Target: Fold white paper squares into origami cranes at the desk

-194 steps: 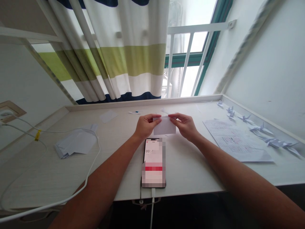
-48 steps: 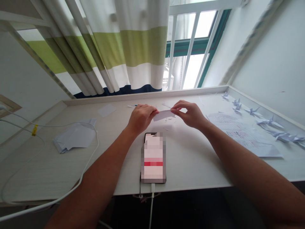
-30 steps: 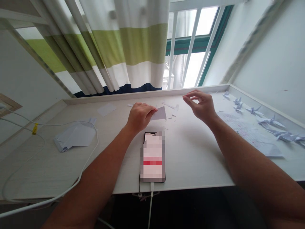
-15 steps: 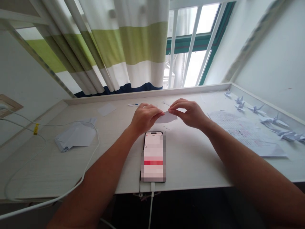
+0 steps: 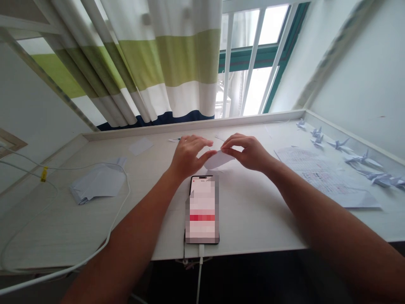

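- Far left of the frame: white cable [image 5: 109, 236] looped over the counter [image 5: 262, 211], with a yellow tag [image 5: 42, 174] on the thinner strand.
- Inside the loop, left of centre: loose stack of white sheets [image 5: 96, 182], lying flat.
- Further back, toward the striped curtain [image 5: 164, 63]: a single small paper slip [image 5: 141, 146], well apart from the stack.
- Centre: left hand [image 5: 189, 155], fingers loosely spread, thumb and fingertips on the left end of the small white paper [image 5: 218, 159].
- Small white paper between both hands, low over the counter, just beyond the top edge of the phone [image 5: 203, 210]. Resting on the counter or lifted: cannot tell.
- Lower centre: phone face up, screen lit, a cord plugged in at the near end.
- Right of centre: right hand [image 5: 248, 152], thumb and forefinger pinched on the paper's upper right edge, other fingers curled.
- Right: printed sheet [image 5: 319, 177], flat on the counter.
- Far right, along the wall: row of folded paper cranes [image 5: 363, 159].
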The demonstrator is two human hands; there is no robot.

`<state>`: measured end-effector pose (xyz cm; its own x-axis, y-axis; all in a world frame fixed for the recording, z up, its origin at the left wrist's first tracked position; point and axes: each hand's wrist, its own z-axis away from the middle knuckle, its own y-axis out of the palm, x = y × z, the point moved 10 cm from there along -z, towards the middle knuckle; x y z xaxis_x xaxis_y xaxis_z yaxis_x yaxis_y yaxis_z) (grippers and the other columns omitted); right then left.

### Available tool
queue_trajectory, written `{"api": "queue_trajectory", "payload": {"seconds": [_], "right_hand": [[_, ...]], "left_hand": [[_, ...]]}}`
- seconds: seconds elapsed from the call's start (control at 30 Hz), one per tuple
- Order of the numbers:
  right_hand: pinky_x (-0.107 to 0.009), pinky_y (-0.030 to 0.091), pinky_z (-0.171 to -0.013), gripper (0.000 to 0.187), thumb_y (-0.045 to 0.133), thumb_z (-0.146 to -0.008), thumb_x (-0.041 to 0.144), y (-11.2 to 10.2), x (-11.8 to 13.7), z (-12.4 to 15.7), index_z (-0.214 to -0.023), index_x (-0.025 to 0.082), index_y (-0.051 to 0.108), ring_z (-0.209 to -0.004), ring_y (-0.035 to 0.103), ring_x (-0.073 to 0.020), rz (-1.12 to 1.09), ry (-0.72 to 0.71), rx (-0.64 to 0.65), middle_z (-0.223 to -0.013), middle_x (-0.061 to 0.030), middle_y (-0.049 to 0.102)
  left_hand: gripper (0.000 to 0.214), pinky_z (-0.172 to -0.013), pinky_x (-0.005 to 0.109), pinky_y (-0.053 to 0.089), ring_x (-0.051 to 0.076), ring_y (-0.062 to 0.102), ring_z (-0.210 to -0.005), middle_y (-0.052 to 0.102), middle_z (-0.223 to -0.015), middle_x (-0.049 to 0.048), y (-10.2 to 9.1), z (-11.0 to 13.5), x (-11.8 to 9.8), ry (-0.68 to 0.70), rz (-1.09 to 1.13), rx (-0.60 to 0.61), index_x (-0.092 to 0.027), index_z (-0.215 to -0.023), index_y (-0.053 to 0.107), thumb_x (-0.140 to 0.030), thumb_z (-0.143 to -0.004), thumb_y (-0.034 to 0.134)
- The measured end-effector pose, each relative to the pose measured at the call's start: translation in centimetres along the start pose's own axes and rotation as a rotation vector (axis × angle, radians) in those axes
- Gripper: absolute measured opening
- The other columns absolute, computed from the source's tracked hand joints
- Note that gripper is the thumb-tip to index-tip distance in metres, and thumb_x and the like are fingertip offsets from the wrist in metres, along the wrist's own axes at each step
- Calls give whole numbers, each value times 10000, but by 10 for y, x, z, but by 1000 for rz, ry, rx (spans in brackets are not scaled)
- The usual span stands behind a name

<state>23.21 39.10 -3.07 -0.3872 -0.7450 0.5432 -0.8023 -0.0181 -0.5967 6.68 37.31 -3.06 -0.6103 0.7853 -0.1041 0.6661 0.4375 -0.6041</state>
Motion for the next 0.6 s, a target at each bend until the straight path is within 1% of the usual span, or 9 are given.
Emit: {"api": "queue_trajectory", "payload": {"seconds": [0.07, 0.1, 0.23, 0.37, 0.4, 0.47, 0.53, 0.57, 0.6], "right_hand": [[-438, 578, -854, 134, 701, -981, 304, 11, 13, 0, -911, 242, 797, -903, 718, -241, -20, -43, 6, -952, -63, 799], [-436, 578, -855, 131, 698, -985, 296, 12, 18, 1, -915, 243, 795, -904, 718, -240, -21, -59, -5, -955, -61, 802], [-432, 587, -846, 124, 689, -993, 270, 12, 27, 1, -928, 249, 793, -908, 718, -236, -15, -90, -41, -961, -51, 809], [-433, 593, -840, 117, 709, -983, 287, 6, 26, 0, -921, 257, 804, -906, 728, -237, -11, -97, -28, -958, -45, 814], [-434, 594, -840, 111, 720, -975, 290, 0, 22, 0, -911, 258, 805, -900, 732, -236, -9, -90, -34, -953, -43, 814], [-431, 599, -831, 91, 743, -957, 282, -20, 10, 0, -891, 261, 802, -886, 740, -232, -9, -53, -99, -948, -39, 812], [-436, 599, -821, 83, 758, -943, 270, -55, -3, 4, -867, 258, 790, -854, 735, -227, 26, -1, -323, -925, -42, 802], [-447, 597, -832, 78, 767, -937, 275, -66, -7, 7, -863, 257, 785, -859, 730, -232, 57, 11, -409, -915, -45, 797], [-459, 597, -846, 78, 758, -944, 287, -67, -8, 8, -877, 258, 784, -873, 729, -237, 79, 19, -423, -917, -48, 794]], "left_hand": [[233, -972, 407, 450, 215, 765, -993, 835, -1002, 42, 5, -2, -16, 52, 16, 10, -216, -1005, 750, -407, -1050, 625], [233, -959, 399, 453, 207, 765, -970, 832, -980, 45, 5, -2, -21, 70, 22, -1, -209, -980, 744, -384, -1059, 612], [225, -909, 367, 474, 189, 754, -911, 816, -934, 44, 1, -3, -29, 132, 4, -21, -196, -943, 700, -329, -1077, 577], [201, -901, 364, 480, 188, 731, -855, 796, -909, 43, 1, -4, -36, 221, -88, -15, -188, -953, 654, -290, -1088, 545], [200, -911, 366, 479, 188, 727, -852, 793, -906, 41, 1, -4, -36, 227, -106, -16, -189, -951, 645, -283, -1090, 537], [215, -921, 368, 477, 190, 722, -851, 787, -896, 36, -1, -3, -28, 202, -128, -18, -198, -928, 628, -282, -1095, 522], [247, -890, 374, 473, 199, 711, -822, 773, -856, 38, -7, -2, -14, 132, -151, -54, -204, -892, 614, -285, -1098, 504], [257, -876, 379, 467, 201, 701, -792, 762, -827, 35, -11, -2, -9, 107, -168, -77, -205, -885, 614, -295, -1099, 503], [265, -873, 382, 463, 201, 695, -775, 756, -808, 33, -14, -1, -6, 87, -181, -93, -206, -882, 615, -301, -1101, 501]]}}
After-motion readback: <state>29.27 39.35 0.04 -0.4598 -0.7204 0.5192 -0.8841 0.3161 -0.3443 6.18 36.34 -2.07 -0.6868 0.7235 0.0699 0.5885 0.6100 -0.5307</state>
